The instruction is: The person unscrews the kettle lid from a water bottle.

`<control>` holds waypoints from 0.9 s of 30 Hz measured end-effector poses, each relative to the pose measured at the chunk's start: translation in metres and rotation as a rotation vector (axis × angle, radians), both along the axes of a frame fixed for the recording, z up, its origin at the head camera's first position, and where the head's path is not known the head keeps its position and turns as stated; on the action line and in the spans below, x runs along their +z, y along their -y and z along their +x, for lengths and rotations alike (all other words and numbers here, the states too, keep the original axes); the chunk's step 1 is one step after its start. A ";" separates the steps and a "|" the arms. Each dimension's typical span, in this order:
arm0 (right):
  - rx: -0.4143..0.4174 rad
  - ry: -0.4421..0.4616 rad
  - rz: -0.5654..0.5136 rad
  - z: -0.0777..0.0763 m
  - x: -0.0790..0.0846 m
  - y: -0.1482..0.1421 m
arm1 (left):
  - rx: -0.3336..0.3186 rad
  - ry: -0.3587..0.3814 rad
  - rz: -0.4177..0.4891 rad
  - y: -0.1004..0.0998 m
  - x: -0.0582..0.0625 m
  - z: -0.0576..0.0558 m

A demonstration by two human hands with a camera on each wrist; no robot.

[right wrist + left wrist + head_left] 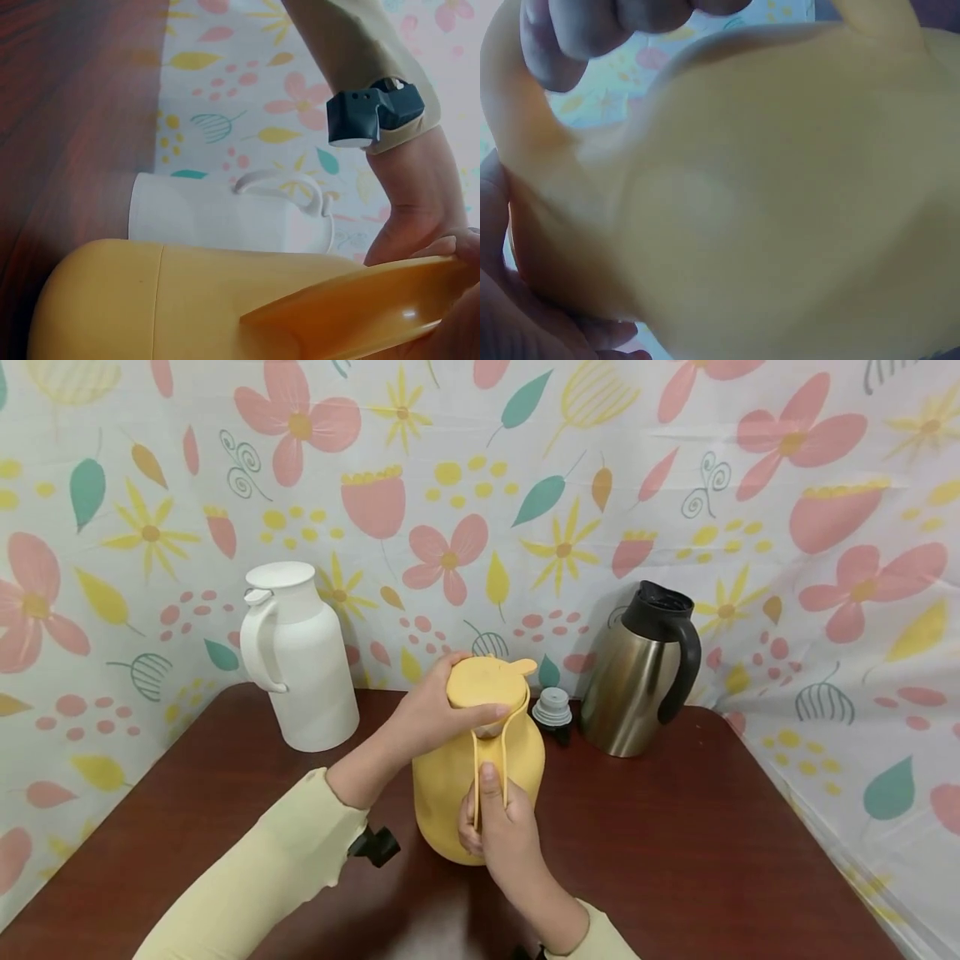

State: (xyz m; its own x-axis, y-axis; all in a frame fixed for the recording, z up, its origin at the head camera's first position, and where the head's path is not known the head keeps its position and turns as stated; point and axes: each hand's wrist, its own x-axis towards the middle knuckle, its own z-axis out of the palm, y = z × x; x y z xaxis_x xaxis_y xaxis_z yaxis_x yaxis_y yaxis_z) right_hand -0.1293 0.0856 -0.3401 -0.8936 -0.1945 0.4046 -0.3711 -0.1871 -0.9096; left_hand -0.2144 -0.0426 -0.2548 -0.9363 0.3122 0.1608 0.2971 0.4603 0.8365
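Observation:
A yellow thermos jug [442,797] stands upright on the table in front of me, its round lid [486,682] on top. My left hand [435,708] grips the jug's neck just under the lid, thumb across the front and fingers behind. Lower down, my right hand [504,833] holds the jug's handle [360,304], its thumb lying up along the strap and its fingers curled through. In the left wrist view the yellow body [780,187] fills most of the picture, with right-hand fingers [592,30] at the top left.
A white thermos jug [311,668] stands at the back left of the dark wooden table [675,852]. Back right is a steel jug [622,689] with a black handle. Between it and the yellow jug sits a small grey-white stopper [553,708]. A floral cloth [480,468] hangs behind.

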 end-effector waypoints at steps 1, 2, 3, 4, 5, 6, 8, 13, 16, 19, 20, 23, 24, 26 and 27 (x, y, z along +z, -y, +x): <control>0.000 0.001 -0.002 0.000 0.000 0.000 | -0.002 0.001 0.006 0.000 0.000 0.001; 0.003 -0.004 -0.003 0.000 0.000 -0.001 | -0.005 0.004 0.011 0.000 0.000 0.001; 0.004 -0.009 -0.004 0.001 0.000 -0.001 | -0.008 0.008 0.010 0.001 -0.001 0.001; 0.006 -0.011 -0.007 0.001 0.000 -0.001 | -0.015 0.015 0.007 0.001 -0.001 0.001; 0.009 -0.015 -0.009 0.001 0.000 -0.001 | -0.029 0.024 0.003 0.003 0.000 0.001; 0.006 -0.017 -0.009 0.001 0.000 -0.001 | -0.044 0.035 0.001 0.005 0.000 0.000; 0.005 -0.020 -0.011 0.001 0.000 -0.001 | -0.092 0.058 0.011 0.010 0.003 -0.005; 0.000 -0.022 -0.007 0.000 0.000 -0.001 | -0.338 0.066 0.066 0.031 0.011 -0.033; -0.003 -0.021 -0.002 0.000 0.000 -0.002 | -0.523 0.099 0.055 0.042 0.014 -0.057; -0.002 -0.018 -0.002 0.000 0.000 -0.002 | -0.647 0.161 -0.008 0.044 0.018 -0.073; -0.001 -0.019 -0.002 0.000 0.000 -0.002 | -0.676 0.188 -0.024 0.043 0.020 -0.077; -0.002 -0.016 -0.002 0.000 0.000 -0.003 | -0.724 0.217 -0.076 0.037 0.025 -0.079; -0.003 -0.014 -0.001 0.000 0.000 -0.002 | -0.728 0.216 -0.091 0.035 0.026 -0.079; -0.005 -0.012 0.001 0.000 0.000 -0.002 | -0.725 0.213 -0.105 0.033 0.027 -0.077; -0.004 -0.013 0.004 0.000 0.001 -0.002 | -0.717 0.200 -0.114 0.032 0.027 -0.076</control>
